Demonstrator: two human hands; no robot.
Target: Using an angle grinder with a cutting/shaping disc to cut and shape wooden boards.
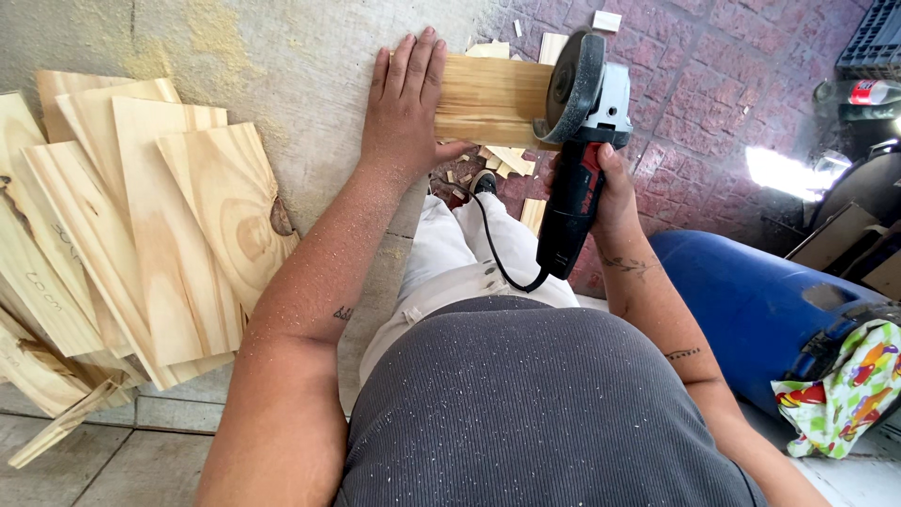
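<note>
My left hand [405, 103] lies flat, fingers together, pressing a pale pine board [488, 99] down on the concrete bench [300, 66]. The board's right end sticks out past the bench edge. My right hand [608, 192] grips the black and red body of an angle grinder [580, 141]. Its grey disc guard [569, 89] sits against the board's overhanging end. A black cable [496, 253] runs from the grinder's rear across my white trousers.
A fanned stack of cut pine boards [141, 235] covers the bench at left. Wood offcuts [502, 160] litter the red paving below. A blue barrel [751, 300] with a colourful cloth [845, 385] stands at right. A bottle [859, 94] lies far right.
</note>
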